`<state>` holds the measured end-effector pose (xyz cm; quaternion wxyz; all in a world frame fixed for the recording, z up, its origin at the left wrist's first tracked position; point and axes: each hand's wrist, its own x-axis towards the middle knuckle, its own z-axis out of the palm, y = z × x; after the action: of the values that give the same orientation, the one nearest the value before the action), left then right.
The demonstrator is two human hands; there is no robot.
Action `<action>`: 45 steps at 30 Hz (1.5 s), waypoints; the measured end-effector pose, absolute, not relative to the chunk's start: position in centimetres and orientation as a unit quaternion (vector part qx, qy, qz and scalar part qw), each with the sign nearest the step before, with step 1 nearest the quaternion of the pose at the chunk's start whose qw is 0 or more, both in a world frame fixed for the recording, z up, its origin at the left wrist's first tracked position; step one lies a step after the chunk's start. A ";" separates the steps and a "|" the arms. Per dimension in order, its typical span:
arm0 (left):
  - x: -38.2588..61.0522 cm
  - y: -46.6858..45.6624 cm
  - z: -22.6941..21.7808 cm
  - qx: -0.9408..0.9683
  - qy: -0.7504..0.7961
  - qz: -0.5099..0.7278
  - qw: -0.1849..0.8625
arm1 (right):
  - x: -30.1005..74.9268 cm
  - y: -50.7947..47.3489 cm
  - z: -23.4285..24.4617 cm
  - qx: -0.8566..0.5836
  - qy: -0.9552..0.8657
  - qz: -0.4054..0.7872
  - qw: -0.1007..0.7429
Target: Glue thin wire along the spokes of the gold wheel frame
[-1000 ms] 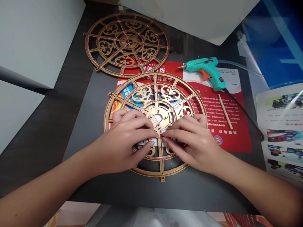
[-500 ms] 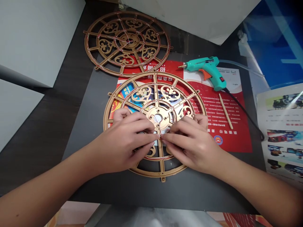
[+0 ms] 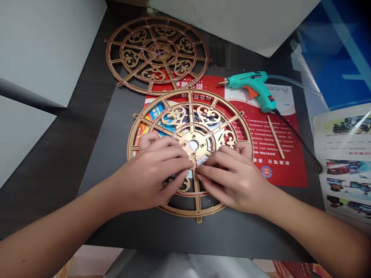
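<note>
On a dark grey mat [image 3: 116, 227] lies the nearer gold openwork wheel [image 3: 191, 136], with the left hand [image 3: 158, 172] and right hand [image 3: 236, 177] curled over it, fingertips nearly together at a thin wire [image 3: 196, 154] below the hub, though I cannot tell whether either pinches it. To the right, a wooden stick [image 3: 276, 137] and then a teal glue gun [image 3: 256, 87] rest on a red printed leaflet [image 3: 281, 177]. Farthest, a second gold wheel [image 3: 167, 51] lies strung with wiring.
</note>
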<state>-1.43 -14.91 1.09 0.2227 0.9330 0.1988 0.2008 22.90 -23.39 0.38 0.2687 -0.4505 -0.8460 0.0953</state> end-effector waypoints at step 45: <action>-1.4 -14.8 1.0 0.920 0.229 0.173 0.266 | 22.8 -23.2 -0.1 -0.515 -0.812 0.088 0.261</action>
<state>-1.36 -14.79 1.00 0.2658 0.9204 0.2289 0.1725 22.79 -23.19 -0.08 0.2606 -0.5153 -0.8116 0.0885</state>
